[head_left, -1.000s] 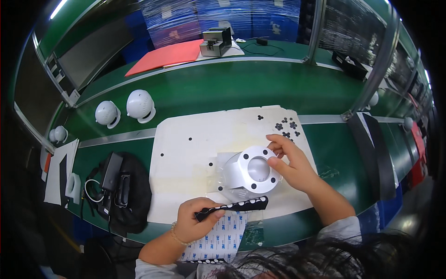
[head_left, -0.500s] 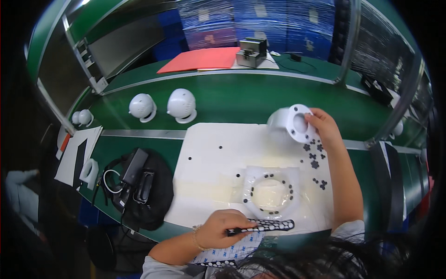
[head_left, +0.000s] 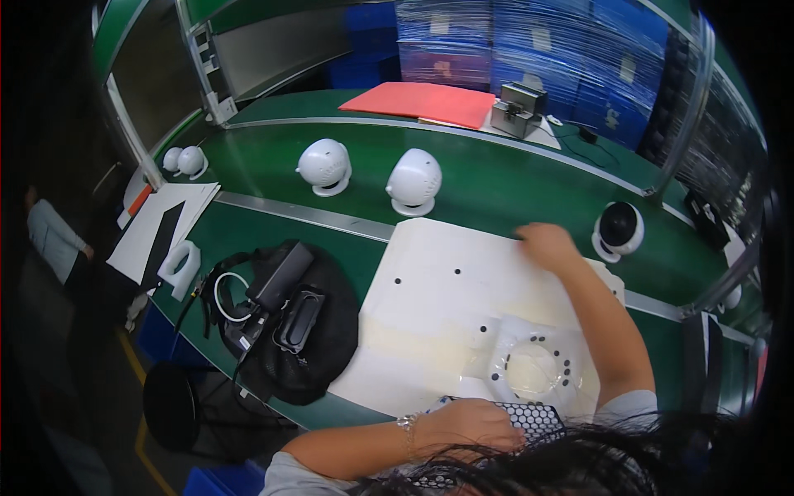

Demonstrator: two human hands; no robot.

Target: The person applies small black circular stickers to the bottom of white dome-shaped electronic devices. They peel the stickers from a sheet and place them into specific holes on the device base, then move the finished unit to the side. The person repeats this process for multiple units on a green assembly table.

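Note:
At the near edge, my left hand (head_left: 467,426) is closed on a black sheet with rows of white dots (head_left: 538,420). Beside that sheet, a clear-wrapped ring-shaped holder (head_left: 502,376) lies on the white board (head_left: 430,310), with small black round pads (head_left: 566,376) around its opening. My right hand (head_left: 552,246) hangs over the board's far edge, blurred, its fingers turned down and mostly hidden; no device shows in it. To its right a white round device with a black face (head_left: 619,227) stands on the green belt. Loose black dots (head_left: 457,271) lie on the board.
Two white round devices (head_left: 325,168) (head_left: 415,182) stand on the belt, with smaller-looking ones (head_left: 192,161) far left. A black bag (head_left: 289,364) with cables and a black adapter lies left of the board. Behind are a red sheet (head_left: 422,103) and a metal box (head_left: 518,109).
The view has swung right. The white device that my right hand held is out of it, and a black-faced one now shows on the belt. My left hand still holds the dotted sheet, now turned flatter.

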